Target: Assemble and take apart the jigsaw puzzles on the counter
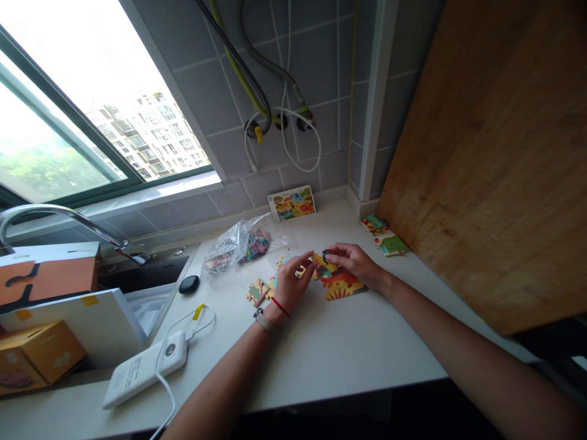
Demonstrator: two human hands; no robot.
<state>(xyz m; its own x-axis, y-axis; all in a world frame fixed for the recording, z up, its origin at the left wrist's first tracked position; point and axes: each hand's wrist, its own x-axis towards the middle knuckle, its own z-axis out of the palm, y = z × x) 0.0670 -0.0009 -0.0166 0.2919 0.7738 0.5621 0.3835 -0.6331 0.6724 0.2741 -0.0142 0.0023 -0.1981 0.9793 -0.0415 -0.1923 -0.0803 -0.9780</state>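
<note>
My right hand [355,261] pinches a small dark puzzle piece [325,256] between thumb and fingertips, just above the joined pieces. Below it lies a partly joined jigsaw puzzle [342,287] in yellow, orange and red. My left hand [293,281], with a red string and a light watch band at the wrist, hovers over the puzzle's left side. Its thumb and index finger are bent and apart, with no held piece that I can see. Loose puzzle pieces [257,293] lie left of that hand, and it partly hides others.
A picture card [293,203] leans on the tiled wall. A clear plastic bag [238,244] of pieces lies left of it. More pieces [389,244] sit by the wooden board [481,153]. A white power bank [147,373], black case [189,284], boxes and sink are on the left.
</note>
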